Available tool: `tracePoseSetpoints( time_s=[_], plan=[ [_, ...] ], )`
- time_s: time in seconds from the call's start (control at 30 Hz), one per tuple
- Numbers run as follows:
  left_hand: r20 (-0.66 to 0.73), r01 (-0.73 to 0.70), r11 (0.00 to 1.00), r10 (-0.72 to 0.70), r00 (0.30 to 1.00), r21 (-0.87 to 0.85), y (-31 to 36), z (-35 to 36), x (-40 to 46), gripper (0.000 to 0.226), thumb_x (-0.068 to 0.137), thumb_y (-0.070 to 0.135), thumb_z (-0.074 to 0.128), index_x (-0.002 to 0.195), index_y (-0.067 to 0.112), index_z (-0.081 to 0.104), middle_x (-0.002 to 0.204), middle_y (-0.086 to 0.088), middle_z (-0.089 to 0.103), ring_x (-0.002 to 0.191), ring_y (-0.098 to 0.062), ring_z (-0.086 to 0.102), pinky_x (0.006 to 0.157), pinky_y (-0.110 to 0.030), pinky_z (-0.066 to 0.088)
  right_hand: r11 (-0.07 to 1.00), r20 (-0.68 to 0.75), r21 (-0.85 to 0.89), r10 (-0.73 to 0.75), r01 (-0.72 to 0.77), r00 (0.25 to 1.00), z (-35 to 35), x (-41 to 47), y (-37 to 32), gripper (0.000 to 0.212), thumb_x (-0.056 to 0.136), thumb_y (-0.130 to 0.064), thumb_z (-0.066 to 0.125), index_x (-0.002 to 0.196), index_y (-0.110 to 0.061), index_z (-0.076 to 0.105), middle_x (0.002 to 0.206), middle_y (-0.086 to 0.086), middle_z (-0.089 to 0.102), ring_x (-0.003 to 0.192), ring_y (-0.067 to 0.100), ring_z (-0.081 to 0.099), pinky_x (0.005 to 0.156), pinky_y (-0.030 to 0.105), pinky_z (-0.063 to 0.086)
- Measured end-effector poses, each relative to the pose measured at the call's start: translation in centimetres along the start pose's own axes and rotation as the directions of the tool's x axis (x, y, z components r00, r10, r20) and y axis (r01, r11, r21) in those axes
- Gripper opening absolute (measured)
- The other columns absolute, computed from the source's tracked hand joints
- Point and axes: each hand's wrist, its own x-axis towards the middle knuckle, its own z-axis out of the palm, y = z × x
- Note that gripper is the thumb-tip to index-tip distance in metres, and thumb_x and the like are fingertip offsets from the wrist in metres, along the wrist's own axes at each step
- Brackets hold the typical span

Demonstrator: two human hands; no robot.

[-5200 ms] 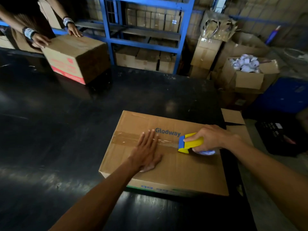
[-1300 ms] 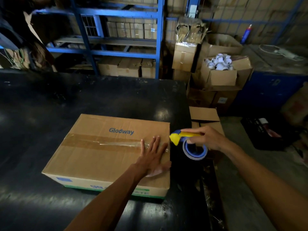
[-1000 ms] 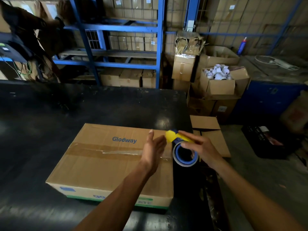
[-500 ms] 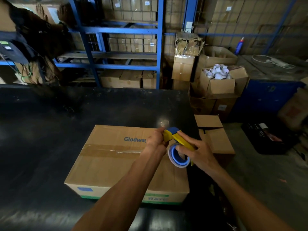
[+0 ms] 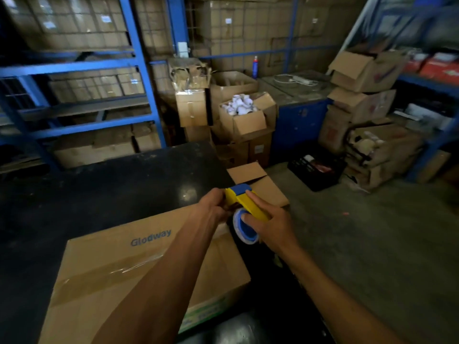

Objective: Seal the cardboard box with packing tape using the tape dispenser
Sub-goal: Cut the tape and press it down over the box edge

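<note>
A brown cardboard box [image 5: 104,266] printed "Glodway" lies on the black table [image 5: 82,194], with a strip of clear packing tape [image 5: 109,275] running along its top seam. The yellow and blue tape dispenser [image 5: 244,207], with its blue-cored tape roll, is held up above the box's right end. My right hand [image 5: 269,224] grips the dispenser, one finger inside the roll's core. My left hand [image 5: 213,206] pinches at the dispenser's front end; whether tape is between its fingers I cannot tell.
Blue metal shelving [image 5: 139,60] with stacked cartons stands behind the table. An open carton [image 5: 258,184] sits just past the table's right edge. Further right are a box of white rolls [image 5: 242,115], a black crate [image 5: 315,167] and piled cartons [image 5: 367,95] on the concrete floor.
My left hand has lifted off the box top and come up to the dispenser's front. The dispenser has left the box and risen. The view has swung right.
</note>
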Motion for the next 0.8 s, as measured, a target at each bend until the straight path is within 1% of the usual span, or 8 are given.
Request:
tracePoseSetpoints(
  time_s=[0.1, 0.17, 0.27, 0.4, 0.47, 0.57, 0.67, 0.8],
  plan=[
    [0.066, 0.038, 0.999, -0.040, 0.997, 0.024, -0.3, -0.1, 0.6, 0.027, 0.102, 0.014, 0.050, 0.082, 0.001, 0.061, 0.050, -0.013, 0.065, 0.066, -0.026, 0.056, 0.082, -0.040, 0.049, 0.998, 0.005, 0.043, 0.054, -0.055, 0.999, 0.5, -0.4, 1.1, 0.060, 0.067, -0.050, 0.075, 0.120, -0.069, 0.052, 0.124, -0.015, 0.067, 0.111, 0.008, 0.065, 0.095, 0.043, 0.056],
    [0.024, 0.028, 0.998, -0.030, 0.999, 0.048, -0.5, -0.3, 1.8, 0.026, 0.105, 0.013, 0.040, 0.096, 0.002, 0.062, 0.068, -0.015, 0.066, 0.067, -0.026, 0.057, 0.069, -0.038, 0.057, 0.997, 0.013, 0.042, 0.071, -0.072, 0.997, 1.0, -0.8, 1.1, 0.060, 0.068, -0.048, 0.076, 0.118, -0.071, 0.052, 0.123, -0.016, 0.067, 0.110, 0.007, 0.064, 0.096, 0.041, 0.056],
    [-0.085, -0.012, 0.999, 0.015, 0.996, 0.041, -0.8, -1.3, 4.8, 0.026, 0.105, 0.014, 0.040, 0.113, 0.000, 0.060, 0.092, -0.017, 0.062, 0.070, -0.029, 0.060, 0.075, -0.043, 0.057, 0.997, 0.035, -0.003, 0.071, -0.071, 0.997, 1.7, -0.9, 0.8, 0.062, 0.075, -0.037, 0.078, 0.128, -0.058, 0.054, 0.112, -0.011, 0.066, 0.102, 0.006, 0.064, 0.090, 0.030, 0.057],
    [-0.136, -0.091, 0.996, 0.088, 0.987, -0.011, 2.2, -4.2, 6.9, 0.016, 0.097, -0.011, 0.043, 0.106, -0.004, 0.054, 0.086, -0.017, 0.056, 0.065, -0.028, 0.061, 0.034, -0.033, 0.052, 0.994, 0.062, -0.041, 0.099, -0.097, 0.993, 1.9, -2.0, 1.6, 0.055, 0.073, -0.048, 0.076, 0.123, -0.060, 0.058, 0.106, -0.012, 0.072, 0.097, 0.006, 0.068, 0.086, 0.039, 0.060],
    [-0.062, -0.097, 0.995, 0.097, 0.993, 0.003, 3.3, -4.7, 6.3, 0.017, 0.100, -0.007, 0.044, 0.089, 0.002, 0.055, 0.087, -0.013, 0.059, 0.062, -0.024, 0.064, 0.053, -0.036, 0.059, 0.992, 0.048, 0.004, 0.129, -0.129, 0.990, 1.9, -2.3, 2.1, 0.056, 0.073, -0.046, 0.079, 0.125, -0.053, 0.061, 0.106, -0.016, 0.071, 0.098, 0.004, 0.068, 0.087, 0.039, 0.060],
    [-0.010, -0.119, 0.968, 0.124, 0.992, 0.221, 2.8, -4.1, 6.7, 0.005, 0.097, 0.007, 0.060, 0.094, 0.006, 0.063, 0.100, -0.012, 0.071, 0.075, -0.018, 0.065, 0.084, -0.042, 0.053, 0.987, -0.005, 0.010, 0.162, -0.162, 0.987, 2.0, -1.9, 2.4, 0.053, 0.073, -0.043, 0.080, 0.121, -0.054, 0.062, 0.101, -0.021, 0.068, 0.095, 0.005, 0.067, 0.086, 0.041, 0.059],
    [-0.059, -0.221, 0.867, 0.275, 0.960, 0.447, 1.1, -3.9, 8.4, 0.024, 0.088, 0.020, 0.074, 0.107, 0.006, 0.071, 0.102, -0.009, 0.071, 0.092, -0.020, 0.065, 0.088, -0.037, 0.050, 0.975, -0.035, 0.040, 0.221, -0.220, 0.975, 2.2, -1.0, 2.5, 0.055, 0.062, -0.055, 0.076, 0.115, -0.060, 0.060, 0.102, -0.018, 0.069, 0.097, 0.010, 0.067, 0.088, 0.044, 0.058],
    [0.041, -0.376, 0.698, 0.446, 0.894, 0.609, 0.1, -4.5, 12.6, 0.004, 0.080, 0.040, 0.077, 0.080, 0.036, 0.079, 0.095, 0.007, 0.074, 0.109, -0.022, 0.065, 0.107, -0.048, 0.041, 0.964, -0.038, 0.019, 0.266, -0.265, 0.963, 3.0, 0.9, 3.2, 0.057, 0.066, -0.053, 0.073, 0.122, -0.048, 0.063, 0.102, -0.011, 0.069, 0.101, 0.018, 0.065, 0.091, 0.046, 0.055]
  ],
)
